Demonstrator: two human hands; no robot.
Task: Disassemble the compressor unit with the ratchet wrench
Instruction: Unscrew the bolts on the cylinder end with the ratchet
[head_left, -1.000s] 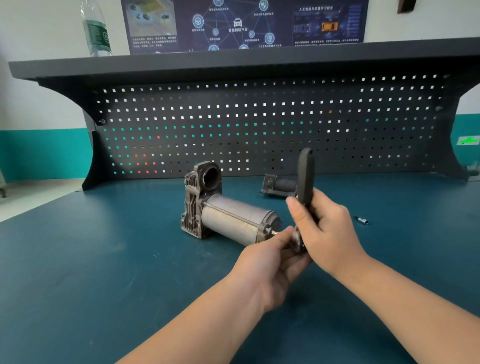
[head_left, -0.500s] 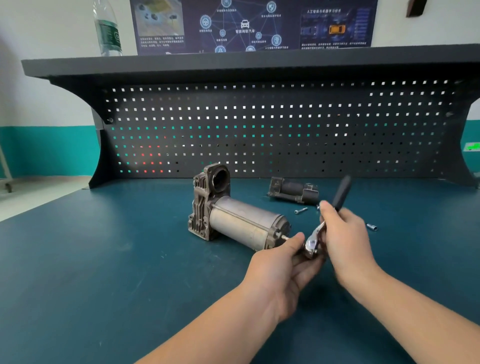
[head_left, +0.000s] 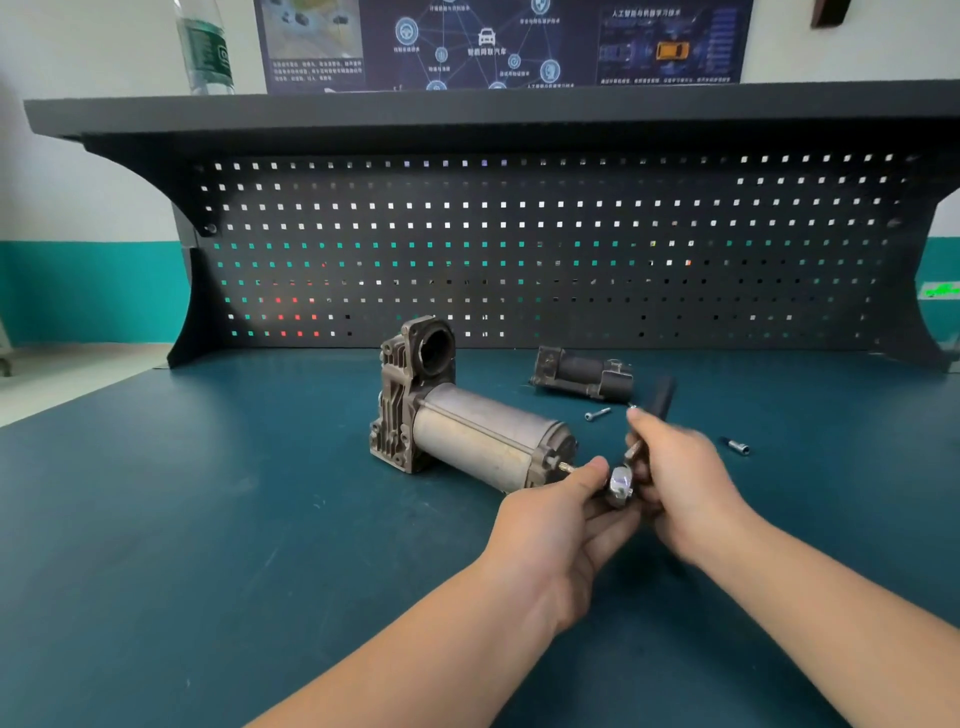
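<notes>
Both hands clamped on ratchet wrench (head_left: 623, 480): left hand (head_left: 558, 525) at head, right hand (head_left: 680, 478) on handle, now swung lower (blurred); bolt beside compressor unit (head_left: 457, 421) hidden.

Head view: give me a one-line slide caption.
Both hands work the ratchet wrench at the compressor unit's end: left hand steadies its head, right hand grips the handle.

— Location type?
— Workshop or training lab. Evidence: workbench with teal mat (head_left: 156, 519); black perforated pegboard back panel (head_left: 519, 249); overhead shelf (head_left: 467, 106).
— Further items?
— Automotive network poster (head_left: 498, 41) on wall; loose bolts (head_left: 597, 414) on the bench.
</notes>
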